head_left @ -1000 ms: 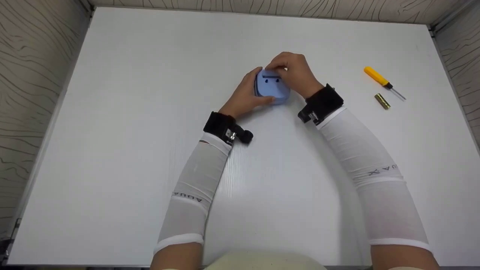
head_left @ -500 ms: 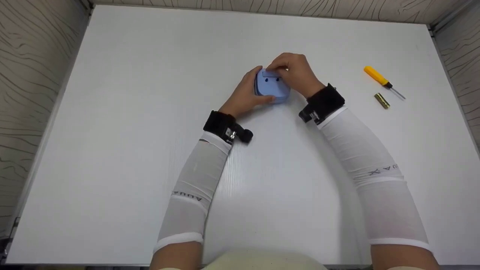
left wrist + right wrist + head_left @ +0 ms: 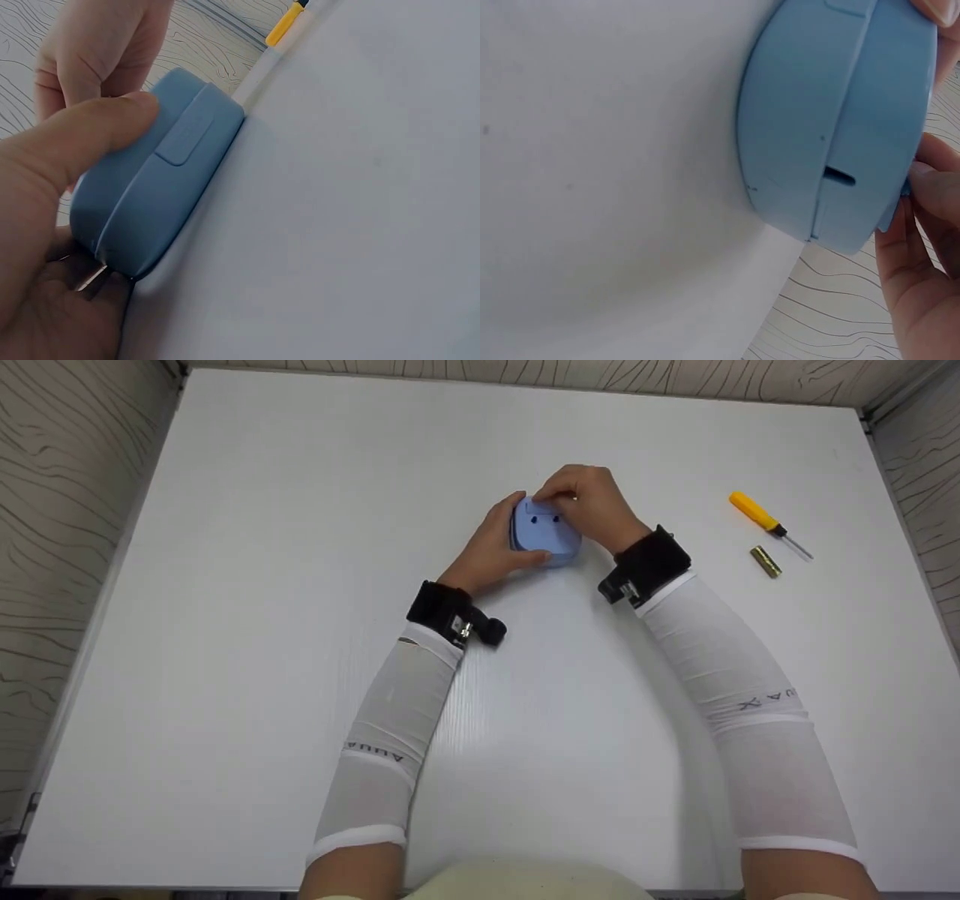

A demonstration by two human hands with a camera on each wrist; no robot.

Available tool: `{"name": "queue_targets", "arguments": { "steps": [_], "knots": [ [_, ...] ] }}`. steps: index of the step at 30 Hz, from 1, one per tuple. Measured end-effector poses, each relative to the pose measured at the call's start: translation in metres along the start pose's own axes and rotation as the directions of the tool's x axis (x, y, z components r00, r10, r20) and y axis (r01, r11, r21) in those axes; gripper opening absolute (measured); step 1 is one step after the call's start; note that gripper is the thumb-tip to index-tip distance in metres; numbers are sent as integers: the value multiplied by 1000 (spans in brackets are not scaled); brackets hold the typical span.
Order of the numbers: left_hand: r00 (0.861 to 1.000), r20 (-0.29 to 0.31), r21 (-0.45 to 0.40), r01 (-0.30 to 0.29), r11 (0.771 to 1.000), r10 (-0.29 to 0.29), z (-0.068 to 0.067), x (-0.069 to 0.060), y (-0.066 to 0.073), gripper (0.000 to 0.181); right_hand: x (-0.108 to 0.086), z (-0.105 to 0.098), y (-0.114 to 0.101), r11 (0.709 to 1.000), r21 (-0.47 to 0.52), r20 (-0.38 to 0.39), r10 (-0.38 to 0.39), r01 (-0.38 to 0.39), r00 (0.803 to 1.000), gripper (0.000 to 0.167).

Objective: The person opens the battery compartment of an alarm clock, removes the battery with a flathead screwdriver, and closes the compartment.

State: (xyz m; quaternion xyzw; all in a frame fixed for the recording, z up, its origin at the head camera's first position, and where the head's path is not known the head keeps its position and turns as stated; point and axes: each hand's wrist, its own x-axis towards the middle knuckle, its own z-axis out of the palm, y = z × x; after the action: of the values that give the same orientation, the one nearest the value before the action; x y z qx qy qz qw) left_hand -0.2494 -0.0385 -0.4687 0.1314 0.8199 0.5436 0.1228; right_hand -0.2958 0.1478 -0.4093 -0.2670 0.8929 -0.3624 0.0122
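A light-blue rounded plastic case [image 3: 551,538] stands on the white table, its face with two small dark holes turned up. My left hand [image 3: 491,551] grips it from the left side, the thumb along its near edge and the fingers round the far side. At its far edge my right hand [image 3: 589,502] pinches a small blue cover piece [image 3: 905,187] between thumb and fingers, against the case. A thin outline of that cover shows on the face in the head view. In the right wrist view a short dark slot [image 3: 839,176] marks the case's side.
To the right lie a screwdriver [image 3: 754,512] with a yellow handle and a small gold battery-like cylinder [image 3: 766,562]. The white table [image 3: 285,585] runs to a patterned wall [image 3: 525,373] at the back.
The dark gap on the case's face near my right fingers has narrowed to a thin line, as the cover piece moved toward the case. Both hands stay almost in place.
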Motion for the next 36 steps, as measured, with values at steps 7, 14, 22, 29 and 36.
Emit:
{"name": "queue_targets", "arguments": {
  "steps": [7, 14, 22, 29, 36],
  "knots": [
    [1000, 12, 1, -1, 1000, 1, 1, 1, 0, 101, 0, -1, -1, 1000, -13, 4, 19, -19, 1000, 16],
    [1000, 30, -11, -4, 1000, 4, -1, -1, 2, 103, 0, -1, -4, 999, -28, 4, 32, -32, 999, 17],
    [999, 38, -5, -15, 1000, 15, -1, 1, -1, 102, 0, 2, -3, 998, -53, 6, 41, -41, 999, 20],
    [999, 44, -6, 0, 1000, 1, -1, 0, 0, 103, -1, 4, -6, 989, -142, 23, 32, -28, 999, 18],
    [999, 44, -17, 6, 1000, -5, -1, 0, 0, 102, -5, 6, -10, 976, -220, 44, 22, -12, 999, 20]
  ]
}}
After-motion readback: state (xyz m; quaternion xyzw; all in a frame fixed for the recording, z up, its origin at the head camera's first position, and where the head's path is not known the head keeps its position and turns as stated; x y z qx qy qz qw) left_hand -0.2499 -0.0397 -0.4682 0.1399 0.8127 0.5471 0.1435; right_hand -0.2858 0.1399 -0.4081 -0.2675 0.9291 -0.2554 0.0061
